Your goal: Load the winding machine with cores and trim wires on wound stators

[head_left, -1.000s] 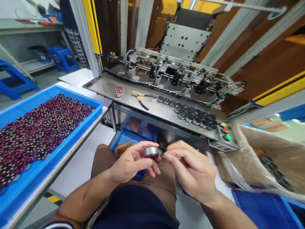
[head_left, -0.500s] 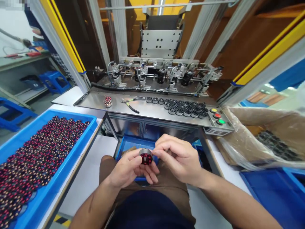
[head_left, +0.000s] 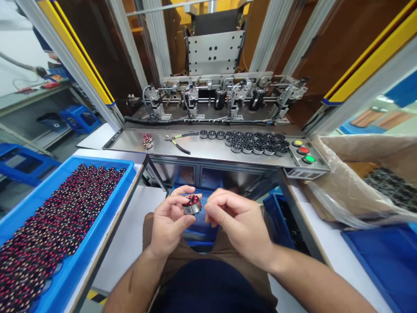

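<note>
Between the thumb and fingers of my left hand (head_left: 167,224) is a wound motor stator (head_left: 193,208), with a silver metal rim and red and copper windings facing up. My right hand (head_left: 241,224) is just to its right, thumb and forefinger pinched together. Whatever those fingertips hold, if anything, is too small to make out. Beyond the hands, a pair of wire cutters (head_left: 177,142) lies with spread handles on the metal ledge (head_left: 130,145). Two wound stators (head_left: 147,141) stand to the left of the cutters, and several black unwound stator cores (head_left: 257,143) stand to the right.
A blue tray (head_left: 132,171) full of wound stators is at left. Behind the ledge stands a winding machine (head_left: 215,93). Yellow, red and green buttons (head_left: 302,151) sit at the ledge's right end, beside a plastic-lined box (head_left: 345,187) of cores. Blue bins (head_left: 381,256) are at lower right.
My left hand has turned the stator, so its windings now face up rather than toward me. It has shifted slightly up and left, and a small gap separates it from my right fingertips.
</note>
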